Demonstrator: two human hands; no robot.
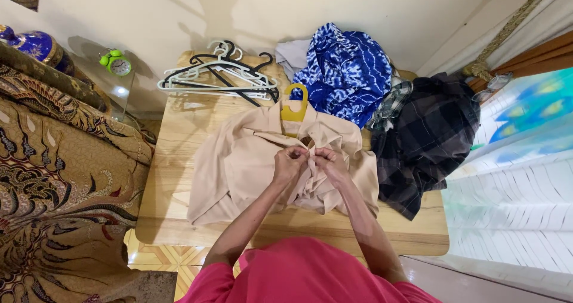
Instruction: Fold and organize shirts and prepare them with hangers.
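While both hands, left hand [290, 160] and right hand [328, 160], grip the beige shirt's [239, 166] placket below the yellow hanger [295, 109], buttoning is apparently under way; next likely needs the lower button aligned.

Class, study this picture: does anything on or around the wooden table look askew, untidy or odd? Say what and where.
The spare hangers lie tangled in a heap at the table's far edge. Beside them, a blue patterned garment and a dark plaid one sit in crumpled piles. The beige shirt under both hands lies rumpled on its yellow hanger.
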